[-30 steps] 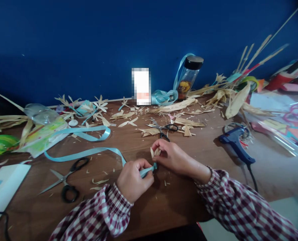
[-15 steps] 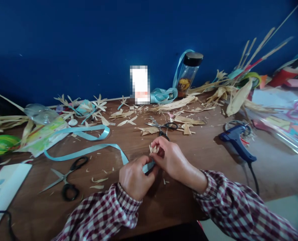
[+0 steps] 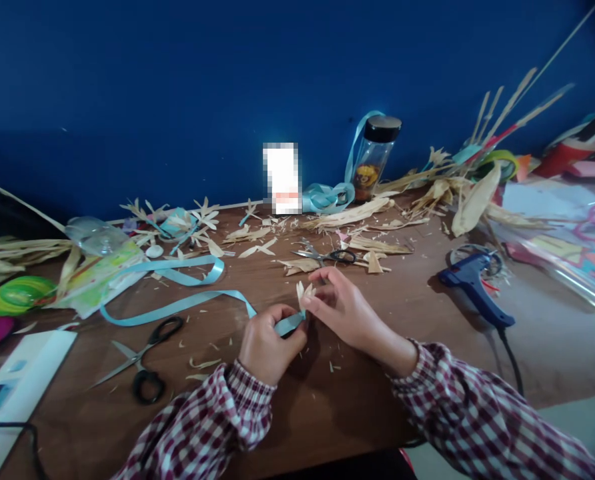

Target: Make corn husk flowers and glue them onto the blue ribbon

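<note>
A small pale dried-husk flower [image 3: 303,293] stands upright between my hands over the table, its narrow petals spread at the top. My left hand [image 3: 272,343] is closed on the light blue ribbon [image 3: 288,325] just below the flower; the stem itself is mostly hidden. From that hand the ribbon runs left across the table in loops. My right hand [image 3: 345,313] is at the flower's right side, thumb against the petals' base and the index finger raised apart from it. Black-handled scissors [image 3: 140,360] lie spread on the left; a second pair of scissors [image 3: 325,255] lies beyond my hands.
A blue glue gun [image 3: 475,287] lies to the right with its cord toward me. Husk strips [image 3: 362,212], finished flowers [image 3: 205,217] and a lidded bottle [image 3: 375,160] stand or lie along the blue wall. A white power strip [image 3: 32,373] is at the left edge.
My right fingers have loosened from their pinch on the petals and spread apart, so more of the flower shows. My left hand keeps its grip. The view has shifted slightly.
</note>
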The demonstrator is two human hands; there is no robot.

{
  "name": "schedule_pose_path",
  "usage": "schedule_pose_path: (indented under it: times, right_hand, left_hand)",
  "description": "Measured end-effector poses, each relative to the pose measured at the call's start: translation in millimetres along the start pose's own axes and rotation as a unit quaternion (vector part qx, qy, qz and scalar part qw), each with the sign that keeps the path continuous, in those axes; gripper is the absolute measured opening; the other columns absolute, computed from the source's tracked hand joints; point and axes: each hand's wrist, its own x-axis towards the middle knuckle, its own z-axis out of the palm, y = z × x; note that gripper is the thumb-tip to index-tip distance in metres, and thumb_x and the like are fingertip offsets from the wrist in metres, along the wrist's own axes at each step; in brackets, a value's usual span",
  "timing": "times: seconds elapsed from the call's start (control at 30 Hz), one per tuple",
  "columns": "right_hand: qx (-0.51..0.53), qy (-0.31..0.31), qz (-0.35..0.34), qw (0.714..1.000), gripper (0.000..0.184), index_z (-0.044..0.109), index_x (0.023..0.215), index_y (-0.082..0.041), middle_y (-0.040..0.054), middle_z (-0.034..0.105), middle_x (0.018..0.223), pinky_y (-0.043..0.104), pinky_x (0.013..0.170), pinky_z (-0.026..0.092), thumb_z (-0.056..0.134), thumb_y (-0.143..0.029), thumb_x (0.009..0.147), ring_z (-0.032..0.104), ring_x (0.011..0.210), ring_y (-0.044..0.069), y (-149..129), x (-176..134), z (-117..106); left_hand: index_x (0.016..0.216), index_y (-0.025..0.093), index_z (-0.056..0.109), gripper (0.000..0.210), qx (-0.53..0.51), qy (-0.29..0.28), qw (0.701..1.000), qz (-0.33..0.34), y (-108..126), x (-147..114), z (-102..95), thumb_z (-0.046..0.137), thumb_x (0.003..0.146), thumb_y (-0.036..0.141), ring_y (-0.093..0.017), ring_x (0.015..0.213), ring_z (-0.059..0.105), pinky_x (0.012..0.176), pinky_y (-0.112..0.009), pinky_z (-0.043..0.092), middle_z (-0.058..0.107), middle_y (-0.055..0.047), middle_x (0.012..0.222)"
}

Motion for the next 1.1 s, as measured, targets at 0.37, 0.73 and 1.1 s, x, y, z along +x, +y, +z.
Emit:
schedule_pose_path:
  times: [0.37, 0.73, 1.1]
  right_hand:
    - [0.253, -0.180, 0.084, 0.947, 0.037, 0.057, 0.102, -0.017, -0.0016, 0.061, 0.078, 0.022, 0.066, 0.041, 0.072, -0.030, 0.071, 0.054, 0.067, 0.008, 9, 9, -9]
    - [0.202, -0.166, 0.079, 0.962, 0.012, 0.056, 0.070, -0.014, -0.0053, 0.050, 0.059, 0.018, 0.051, 0.031, 0.063, -0.022, 0.076, 0.040, 0.052, 0.006, 2, 7, -13]
    - [0.276, -0.217, 0.114, 0.929, 0.019, 0.059, 0.088, -0.014, -0.0030, 0.053, 0.071, 0.016, 0.053, 0.037, 0.066, -0.026, 0.076, 0.045, 0.056, 0.005, 6, 7, -18]
  left_hand:
    - [0.067, 0.014, 0.058, 0.022, -0.217, -0.120, 0.967, -0.062, 5, 0, -13.3, 0.071, 0.061, 0.030, -0.007, 0.046, 0.043, 0.046, -0.018, 0.037, 0.055, 0.004, 0.051]
    - [0.082, 0.014, 0.060, 0.035, -0.209, -0.214, 0.953, -0.050, 0, 2, -16.4, 0.072, 0.061, 0.039, -0.007, 0.051, 0.043, 0.049, -0.020, 0.035, 0.055, 0.004, 0.061]
    - [0.070, 0.016, 0.066, 0.020, -0.193, -0.154, 0.969, -0.022, -10, 5, -12.9, 0.053, 0.074, 0.031, -0.010, 0.049, 0.046, 0.046, -0.020, 0.034, 0.056, 0.002, 0.052]
